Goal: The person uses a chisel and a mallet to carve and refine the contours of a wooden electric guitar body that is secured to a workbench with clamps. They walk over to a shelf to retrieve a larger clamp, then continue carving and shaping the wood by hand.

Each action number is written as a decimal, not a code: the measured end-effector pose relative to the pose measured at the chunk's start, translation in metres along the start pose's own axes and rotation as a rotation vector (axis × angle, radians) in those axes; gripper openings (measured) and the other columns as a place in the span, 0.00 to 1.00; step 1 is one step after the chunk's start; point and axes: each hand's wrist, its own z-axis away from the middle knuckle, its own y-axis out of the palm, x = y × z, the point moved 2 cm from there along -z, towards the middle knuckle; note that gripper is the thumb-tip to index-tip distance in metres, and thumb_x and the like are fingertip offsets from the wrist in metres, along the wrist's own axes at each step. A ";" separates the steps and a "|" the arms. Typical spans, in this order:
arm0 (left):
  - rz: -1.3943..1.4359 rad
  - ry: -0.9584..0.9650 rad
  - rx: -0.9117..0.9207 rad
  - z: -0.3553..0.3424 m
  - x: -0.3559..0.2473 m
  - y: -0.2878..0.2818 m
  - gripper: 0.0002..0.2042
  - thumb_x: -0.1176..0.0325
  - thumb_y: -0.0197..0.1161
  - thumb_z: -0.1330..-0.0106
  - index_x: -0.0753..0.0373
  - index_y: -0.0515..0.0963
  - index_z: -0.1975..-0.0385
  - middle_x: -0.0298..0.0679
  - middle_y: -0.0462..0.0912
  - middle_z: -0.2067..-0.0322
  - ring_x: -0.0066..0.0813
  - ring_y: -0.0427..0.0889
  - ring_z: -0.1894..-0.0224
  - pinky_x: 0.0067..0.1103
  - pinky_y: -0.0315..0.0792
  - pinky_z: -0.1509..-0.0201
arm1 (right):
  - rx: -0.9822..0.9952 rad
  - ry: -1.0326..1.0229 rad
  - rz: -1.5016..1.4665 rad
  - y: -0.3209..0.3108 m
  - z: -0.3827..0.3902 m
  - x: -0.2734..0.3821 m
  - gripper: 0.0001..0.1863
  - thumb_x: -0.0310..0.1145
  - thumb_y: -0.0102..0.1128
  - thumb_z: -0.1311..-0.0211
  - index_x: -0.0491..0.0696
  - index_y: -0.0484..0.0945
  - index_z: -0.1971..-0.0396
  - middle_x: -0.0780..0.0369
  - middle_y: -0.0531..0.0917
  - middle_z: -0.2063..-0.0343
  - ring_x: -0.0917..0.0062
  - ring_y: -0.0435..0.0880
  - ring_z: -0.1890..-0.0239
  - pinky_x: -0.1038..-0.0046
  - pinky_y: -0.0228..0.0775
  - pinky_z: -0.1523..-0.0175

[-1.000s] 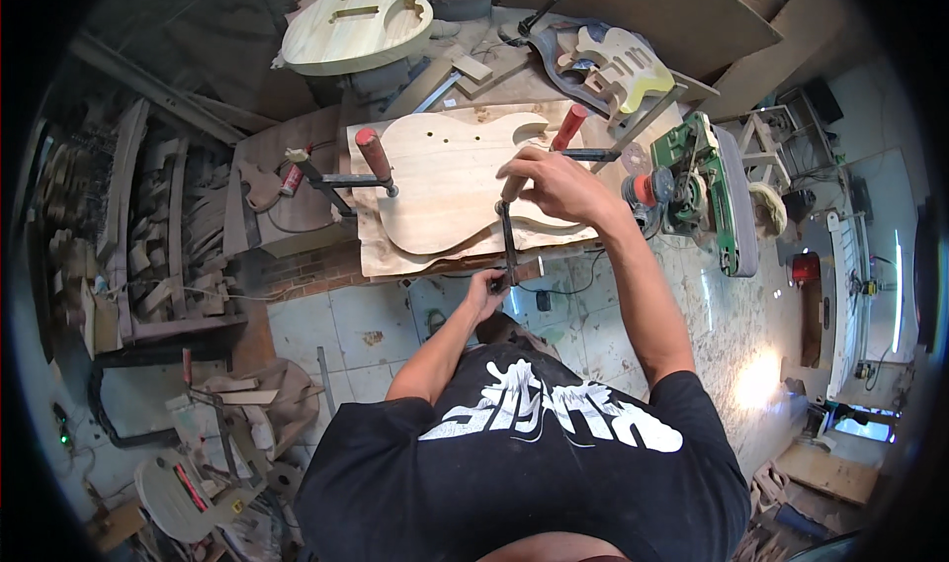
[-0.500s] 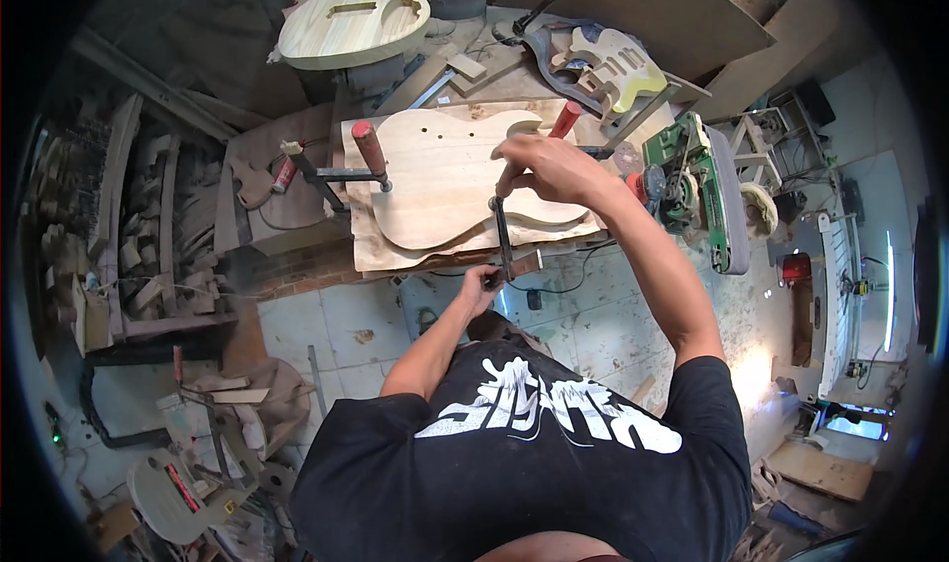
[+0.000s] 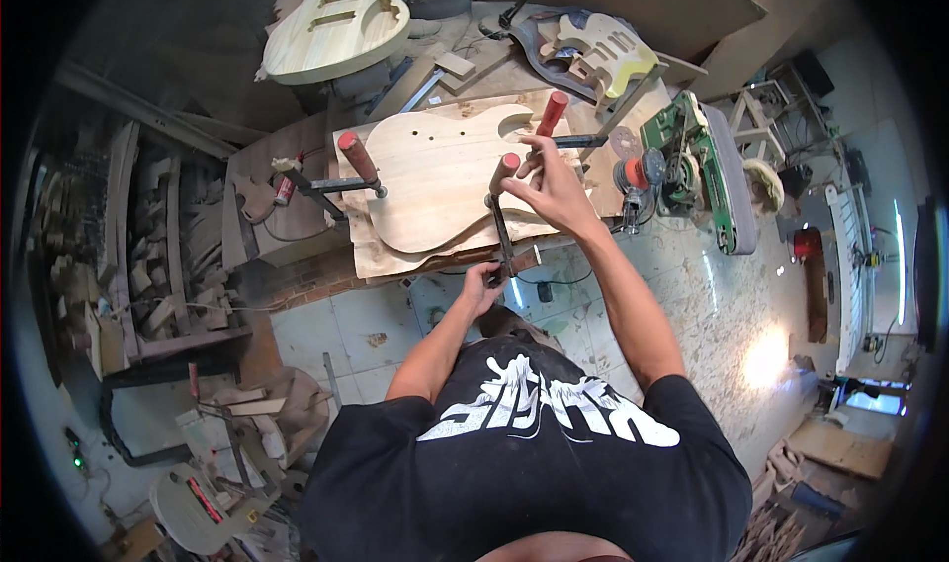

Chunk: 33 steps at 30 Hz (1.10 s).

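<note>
A pale guitar body blank lies flat on a larger rough-edged wooden board. Bar clamps with red handles press on it at the left and at the far right. A third bar clamp sits at the near edge, its red handle standing up. My left hand is closed around this clamp's lower end, below the board's near edge. Beside the upright handle, my right hand has its fingers apart, with the thumb close to the handle; whether it touches is unclear.
A green belt sander and a red-and-grey power tool stand at the right. Behind are another guitar body and a yellow-edged one. Shelves of wood scraps line the left.
My right hand has come off the top of the near clamp's handle and opened, so the red handle now shows. The left hand stays at the clamp's lower end. The view has shifted slightly.
</note>
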 end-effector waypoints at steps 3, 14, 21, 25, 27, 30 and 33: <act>-0.009 -0.021 -0.015 0.005 -0.001 0.004 0.07 0.66 0.60 0.40 0.62 0.80 0.67 0.39 0.81 0.65 0.33 0.76 0.55 0.31 0.71 0.44 | 0.127 0.189 -0.417 0.002 0.060 -0.042 0.39 0.25 0.62 0.53 0.45 0.64 0.35 0.59 0.76 0.52 0.75 0.78 0.51 0.73 0.74 0.47; -0.599 -0.082 -0.098 0.064 -0.026 0.024 0.12 0.62 0.54 0.31 0.63 0.79 0.63 0.39 0.83 0.62 0.28 0.78 0.62 0.28 0.73 0.52 | 0.003 0.159 0.065 0.083 0.123 -0.050 0.31 0.32 0.56 0.33 0.53 0.61 0.31 0.42 0.84 0.62 0.42 0.82 0.60 0.48 0.74 0.58; -1.027 1.021 -0.265 0.134 -0.123 0.146 0.16 0.65 0.62 0.30 0.70 0.72 0.51 0.48 0.78 0.53 0.34 0.77 0.49 0.28 0.70 0.41 | 0.019 0.120 0.062 0.083 0.121 -0.046 0.38 0.24 0.59 0.42 0.48 0.57 0.30 0.43 0.83 0.65 0.43 0.82 0.60 0.46 0.73 0.57; -0.947 1.148 -0.150 0.078 -0.131 0.218 0.19 0.59 0.65 0.29 0.65 0.70 0.50 0.37 0.74 0.63 0.23 0.71 0.62 0.22 0.68 0.56 | 0.044 0.132 0.088 0.082 0.117 -0.046 0.37 0.24 0.58 0.42 0.48 0.58 0.31 0.43 0.83 0.65 0.43 0.82 0.61 0.46 0.73 0.57; -0.976 1.217 -0.333 0.067 -0.129 0.230 0.14 0.60 0.66 0.30 0.63 0.71 0.67 0.29 0.67 0.77 0.18 0.61 0.74 0.21 0.60 0.71 | 0.082 0.180 0.080 0.078 0.118 -0.041 0.36 0.25 0.58 0.40 0.48 0.58 0.31 0.43 0.83 0.66 0.42 0.81 0.61 0.46 0.73 0.57; -1.023 1.239 -0.219 0.038 -0.155 0.218 0.24 0.62 0.68 0.32 0.60 0.63 0.86 0.26 0.60 0.88 0.18 0.56 0.85 0.20 0.52 0.80 | 0.067 0.135 0.107 0.082 0.120 -0.044 0.36 0.26 0.58 0.39 0.49 0.57 0.31 0.44 0.83 0.66 0.42 0.81 0.61 0.47 0.73 0.57; -0.984 0.518 0.514 0.026 -0.189 0.207 0.22 0.67 0.71 0.38 0.57 0.62 0.86 0.28 0.64 0.88 0.18 0.59 0.86 0.19 0.52 0.80 | 0.096 0.156 0.080 0.078 0.120 -0.041 0.35 0.28 0.58 0.38 0.49 0.57 0.31 0.43 0.82 0.66 0.42 0.81 0.61 0.46 0.72 0.57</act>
